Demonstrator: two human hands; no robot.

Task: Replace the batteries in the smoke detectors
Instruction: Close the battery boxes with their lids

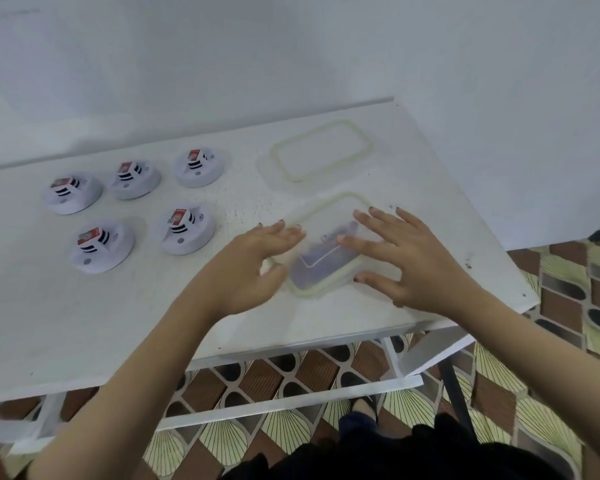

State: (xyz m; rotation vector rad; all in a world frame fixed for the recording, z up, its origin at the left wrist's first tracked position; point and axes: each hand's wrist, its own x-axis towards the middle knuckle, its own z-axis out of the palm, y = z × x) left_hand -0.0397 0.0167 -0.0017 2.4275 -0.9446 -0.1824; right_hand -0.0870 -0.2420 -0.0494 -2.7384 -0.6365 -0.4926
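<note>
A white bench (84, 323) carried everything. On its right part sat a clear box (323, 259) with a green rim and dark, blurred contents. A lid (321, 150) with the same rim lay just behind it. The left hand (253, 261) was open at the box's left edge. The right hand (406, 258) was open too, fingers spread over the box's top. Five detectors (187, 239) sat to the left, well apart from the box, each showing a red battery (180, 216) on top.
</note>
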